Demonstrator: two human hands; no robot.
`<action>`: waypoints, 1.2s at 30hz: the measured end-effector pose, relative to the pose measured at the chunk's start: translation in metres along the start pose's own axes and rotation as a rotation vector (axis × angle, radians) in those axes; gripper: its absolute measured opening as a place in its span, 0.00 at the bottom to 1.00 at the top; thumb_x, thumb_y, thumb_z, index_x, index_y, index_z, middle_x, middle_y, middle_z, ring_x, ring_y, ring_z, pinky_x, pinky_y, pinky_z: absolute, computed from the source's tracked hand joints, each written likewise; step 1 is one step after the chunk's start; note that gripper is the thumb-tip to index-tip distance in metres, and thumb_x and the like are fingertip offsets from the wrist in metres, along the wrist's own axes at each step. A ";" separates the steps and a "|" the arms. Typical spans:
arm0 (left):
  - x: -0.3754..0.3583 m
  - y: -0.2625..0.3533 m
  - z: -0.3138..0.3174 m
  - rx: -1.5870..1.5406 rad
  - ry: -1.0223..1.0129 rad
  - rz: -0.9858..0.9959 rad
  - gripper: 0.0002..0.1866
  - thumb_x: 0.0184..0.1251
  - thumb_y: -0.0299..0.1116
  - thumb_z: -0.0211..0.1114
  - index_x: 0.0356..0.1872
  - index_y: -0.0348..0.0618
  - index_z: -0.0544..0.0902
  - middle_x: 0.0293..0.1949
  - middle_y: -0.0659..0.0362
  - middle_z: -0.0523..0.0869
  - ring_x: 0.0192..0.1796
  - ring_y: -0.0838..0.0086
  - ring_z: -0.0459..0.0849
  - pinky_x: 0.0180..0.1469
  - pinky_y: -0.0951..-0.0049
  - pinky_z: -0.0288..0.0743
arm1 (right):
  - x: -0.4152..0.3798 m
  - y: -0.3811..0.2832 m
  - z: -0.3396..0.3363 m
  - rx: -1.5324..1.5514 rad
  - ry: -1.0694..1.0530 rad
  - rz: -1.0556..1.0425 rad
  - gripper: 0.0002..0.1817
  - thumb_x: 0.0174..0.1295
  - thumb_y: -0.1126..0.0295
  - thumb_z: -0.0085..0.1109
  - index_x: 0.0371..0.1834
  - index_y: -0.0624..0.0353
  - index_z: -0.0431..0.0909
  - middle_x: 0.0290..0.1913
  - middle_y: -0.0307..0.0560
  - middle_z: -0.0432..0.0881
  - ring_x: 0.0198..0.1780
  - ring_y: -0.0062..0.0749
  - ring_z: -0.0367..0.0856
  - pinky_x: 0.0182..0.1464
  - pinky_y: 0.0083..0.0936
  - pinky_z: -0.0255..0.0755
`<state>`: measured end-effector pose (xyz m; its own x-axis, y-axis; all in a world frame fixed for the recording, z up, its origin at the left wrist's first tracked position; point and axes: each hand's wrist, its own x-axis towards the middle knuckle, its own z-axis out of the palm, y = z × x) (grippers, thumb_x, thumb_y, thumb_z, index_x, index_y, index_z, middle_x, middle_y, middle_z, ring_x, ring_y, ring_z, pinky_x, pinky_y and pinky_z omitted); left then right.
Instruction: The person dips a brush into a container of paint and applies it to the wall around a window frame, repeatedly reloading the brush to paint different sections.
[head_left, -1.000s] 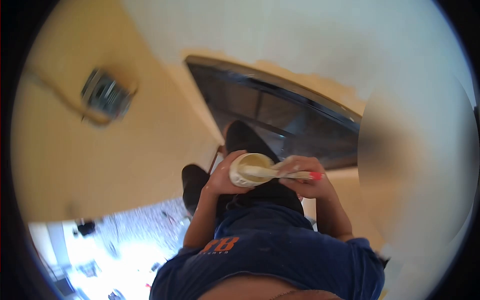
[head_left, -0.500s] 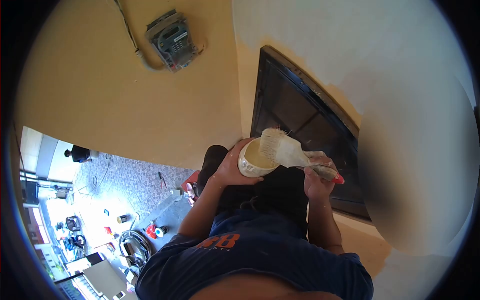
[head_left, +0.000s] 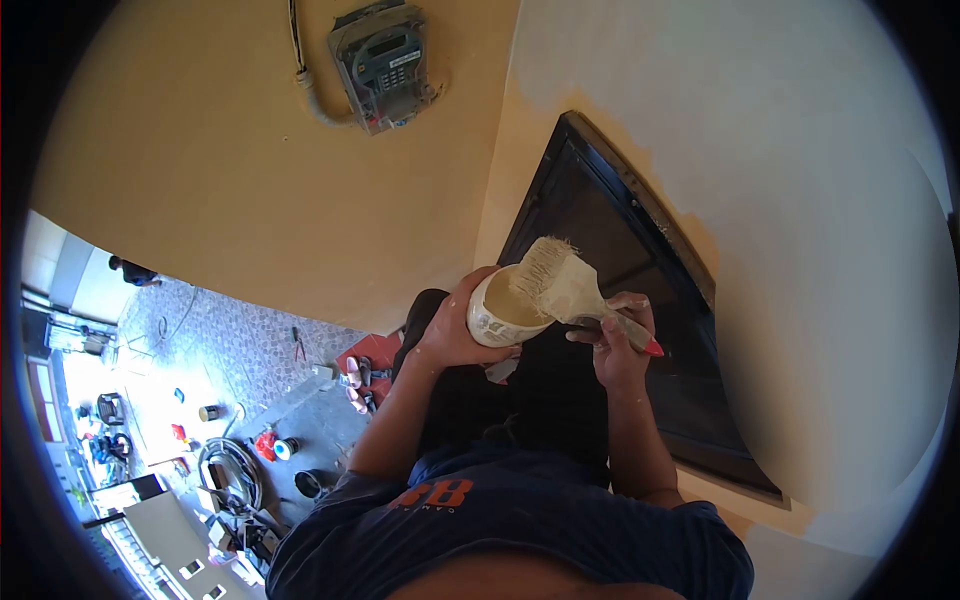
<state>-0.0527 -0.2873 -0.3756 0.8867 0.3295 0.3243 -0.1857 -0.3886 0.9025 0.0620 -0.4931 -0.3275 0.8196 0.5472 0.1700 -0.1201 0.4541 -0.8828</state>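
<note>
My left hand (head_left: pixel 450 328) is wrapped around a white paint tub (head_left: pixel 495 325), its mouth tilted toward the brush. Pale paint shows inside the tub. In my right hand (head_left: pixel 622 345) is a wide paintbrush (head_left: pixel 572 290), gripped by its red-tipped handle. Its bristles are coated in cream paint and overlap the tub's rim in this view. Paint smears mark the brush's body and the fingers around it.
A dark-framed window (head_left: pixel 630 270) lies just beyond my right hand, set in a partly whitened wall (head_left: pixel 800 200). An electric meter (head_left: pixel 385 65) hangs on the yellow wall (head_left: pixel 250 180). Far below left are a coiled hose (head_left: pixel 228 475), pink sandals (head_left: pixel 355 375) and another person (head_left: pixel 132 270).
The brush and my right hand have shifted slightly left, and the tub has tilted a little more. My head view has turned, so the meter and window appear further right.
</note>
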 end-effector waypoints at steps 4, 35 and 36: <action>0.006 -0.004 -0.006 0.031 0.021 0.005 0.53 0.31 0.45 0.83 0.64 0.41 0.65 0.55 0.47 0.79 0.58 0.54 0.79 0.59 0.61 0.73 | 0.012 0.006 0.006 0.038 0.037 -0.027 0.12 0.63 0.78 0.55 0.49 0.68 0.70 0.45 0.55 0.77 0.45 0.42 0.84 0.38 0.35 0.88; -0.020 -0.076 -0.028 -0.102 0.041 -0.116 0.54 0.28 0.45 0.85 0.63 0.39 0.67 0.54 0.48 0.79 0.58 0.54 0.79 0.59 0.62 0.73 | 0.324 0.045 -0.047 -2.056 -0.685 -0.869 0.13 0.55 0.71 0.59 0.44 0.53 0.73 0.26 0.46 0.77 0.28 0.43 0.82 0.26 0.36 0.76; -0.020 -0.078 -0.030 -0.083 0.053 -0.115 0.54 0.27 0.45 0.85 0.63 0.39 0.67 0.54 0.48 0.79 0.58 0.54 0.79 0.59 0.62 0.73 | 0.315 0.043 -0.053 -2.061 -0.667 -0.833 0.13 0.54 0.70 0.59 0.43 0.52 0.73 0.27 0.47 0.78 0.28 0.44 0.82 0.26 0.36 0.76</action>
<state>-0.0686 -0.2383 -0.4437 0.8808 0.4139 0.2300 -0.1204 -0.2740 0.9542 0.3444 -0.3387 -0.3354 0.0899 0.9531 0.2890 0.8991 -0.2025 0.3880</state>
